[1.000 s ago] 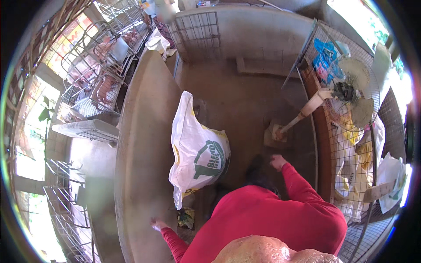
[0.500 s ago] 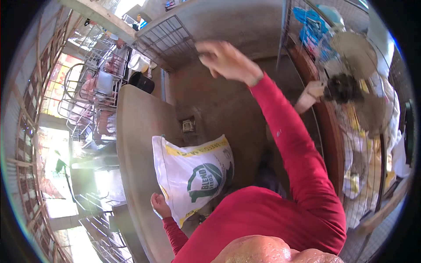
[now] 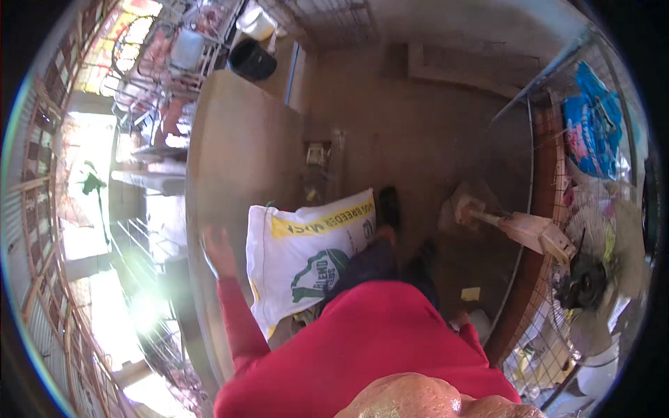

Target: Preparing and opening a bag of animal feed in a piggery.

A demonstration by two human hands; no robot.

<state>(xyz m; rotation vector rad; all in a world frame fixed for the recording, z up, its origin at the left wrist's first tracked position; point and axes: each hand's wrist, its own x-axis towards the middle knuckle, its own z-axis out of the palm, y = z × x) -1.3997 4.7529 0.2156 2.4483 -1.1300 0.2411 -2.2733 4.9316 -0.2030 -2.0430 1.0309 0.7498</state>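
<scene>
A full white feed sack (image 3: 289,247) with a yellow band and green print stands on the floor in front of me, against a low concrete wall (image 3: 240,132). My left hand (image 3: 220,252) is over the top of this wall, left of the sack. Its fingers are stretched out and a little blurred, and I see nothing held in them. Whether it touches the wall I cannot tell. My right hand (image 3: 460,320) hangs low by my right side, mostly hidden by my body. Its fingers do not show clearly.
On the right, a wooden post-like stand (image 3: 533,233) and a pedestal fan (image 3: 582,282) stand by a wire mesh panel (image 3: 540,306). A blue plastic bag (image 3: 592,129) hangs there. Beyond the wall are a black bucket (image 3: 252,60) and metal pens. A pale scrap (image 3: 470,294) lies on the floor.
My right arm has dropped from its outstretched reach to my side. My left hand has moved from beside the sack up and left to the wall top. The view has shifted.
</scene>
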